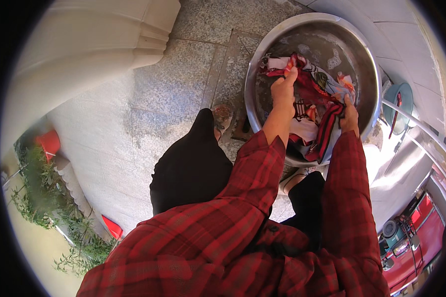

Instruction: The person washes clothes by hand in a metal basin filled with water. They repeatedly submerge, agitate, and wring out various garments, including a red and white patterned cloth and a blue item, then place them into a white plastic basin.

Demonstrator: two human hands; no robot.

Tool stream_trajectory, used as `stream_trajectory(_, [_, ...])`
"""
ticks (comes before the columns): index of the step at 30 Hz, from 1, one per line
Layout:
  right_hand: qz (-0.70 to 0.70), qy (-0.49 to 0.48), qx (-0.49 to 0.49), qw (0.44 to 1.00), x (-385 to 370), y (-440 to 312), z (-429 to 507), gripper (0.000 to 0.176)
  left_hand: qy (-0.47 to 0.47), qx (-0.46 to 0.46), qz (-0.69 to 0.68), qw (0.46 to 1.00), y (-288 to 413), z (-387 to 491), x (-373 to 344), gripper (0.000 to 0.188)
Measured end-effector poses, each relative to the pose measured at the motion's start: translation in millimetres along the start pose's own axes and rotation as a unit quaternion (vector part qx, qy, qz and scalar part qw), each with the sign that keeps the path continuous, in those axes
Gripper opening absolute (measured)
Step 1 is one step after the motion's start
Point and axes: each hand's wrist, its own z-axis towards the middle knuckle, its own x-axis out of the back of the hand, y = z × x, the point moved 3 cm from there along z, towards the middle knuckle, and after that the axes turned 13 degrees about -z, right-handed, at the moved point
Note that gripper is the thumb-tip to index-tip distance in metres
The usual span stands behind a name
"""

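A wide round metal basin [258,61] stands on the floor before me, with murky, sudsy water inside. A wet multicoloured printed garment [308,89] in red, white, grey and black lies partly in the water. My left hand [284,89] grips a bunched red and white part of it near the basin's middle. My right hand [349,117] holds the grey and striped part near the right wall. Between my hands the cloth hangs in folds, and its lower part rests against the near wall. The fingertips of both hands are partly hidden by the fabric.
Speckled stone tiles [171,78] cover the floor. To the basin's right are a pale teal basin [401,98] and a white rail [418,107]. A pale pillar base [148,41] rises at upper left. Leafy plants [48,189] and a red bucket [48,143] stand at left.
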Motion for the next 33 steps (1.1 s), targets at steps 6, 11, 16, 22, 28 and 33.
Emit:
stream_trajectory(6, [-0.769,-0.034,0.238,0.592,-158,81,-30,0.061,0.081,-0.116,0.037,0.989,0,30,24,0.078])
stream_trajectory(11, [-0.679,-0.048,0.258,0.686,-95,59,-8,0.058,0.039,-0.218,0.109,0.969,7,32,7,0.078])
stream_trajectory(16, [-0.16,-0.013,-0.039,0.986,-78,23,-39,0.064,0.029,-0.145,0.093,0.985,-6,28,5,0.086])
stream_trajectory(22, [-0.4,-0.209,0.16,0.878,-99,-62,-224,0.066,-0.029,-0.03,-0.05,0.998,-16,34,9,0.121])
stream_trajectory(28, [-0.58,-0.142,0.352,0.721,-98,-68,-303,0.057,-0.14,-0.007,-0.19,0.972,-27,50,1,0.089])
stream_trajectory(33, [-0.59,-0.024,0.347,0.729,-141,-58,-274,0.062,-0.215,0.083,-0.187,0.955,-32,14,-18,0.066])
